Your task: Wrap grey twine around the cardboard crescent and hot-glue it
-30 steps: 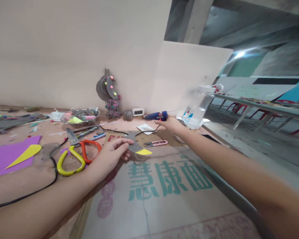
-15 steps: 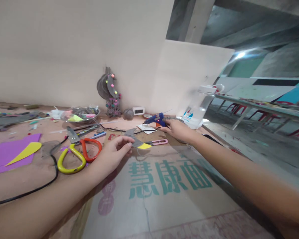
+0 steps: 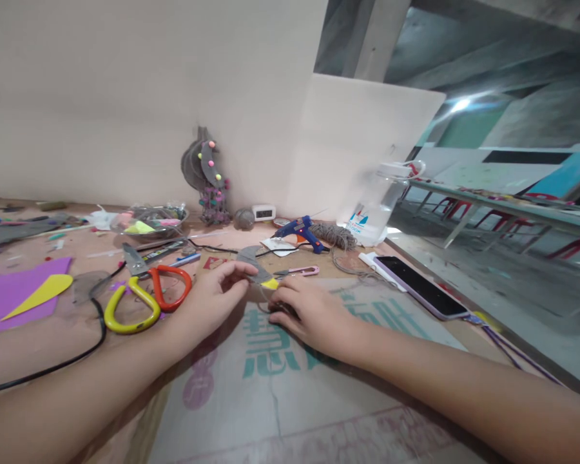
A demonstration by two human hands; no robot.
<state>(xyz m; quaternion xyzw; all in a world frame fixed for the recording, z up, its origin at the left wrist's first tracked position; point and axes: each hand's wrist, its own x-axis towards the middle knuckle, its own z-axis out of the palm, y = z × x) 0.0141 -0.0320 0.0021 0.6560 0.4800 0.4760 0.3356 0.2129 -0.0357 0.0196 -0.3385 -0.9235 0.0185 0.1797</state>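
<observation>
My left hand [image 3: 225,287] holds a grey crescent-shaped piece [image 3: 251,259] between thumb and fingers, over the cardboard. The crescent's lower end shows a yellow patch [image 3: 270,283]. Right beside that patch is my right hand [image 3: 314,316], fingers curled and drawn together; what they hold is hidden. A thin grey strand [image 3: 265,295] loops below the crescent toward the right fingertips. Just beyond the right hand lie pink thread snips [image 3: 303,271]. Farther back, a blue glue gun [image 3: 299,229] rests near a bundle of grey yarn [image 3: 336,236].
Scissors [image 3: 135,303] with yellow and red handles lie left of my left hand, near purple sheets [image 3: 24,293] and a black cord [image 3: 94,348]. A phone [image 3: 420,287] and water bottle [image 3: 372,206] stand right. A decorated grey crescent [image 3: 205,167] leans at the wall.
My right hand has come back from beside the glue gun and yarn to the crescent's yellow end, uncovering the yarn bundle and phone. The left hand keeps hold of the crescent.
</observation>
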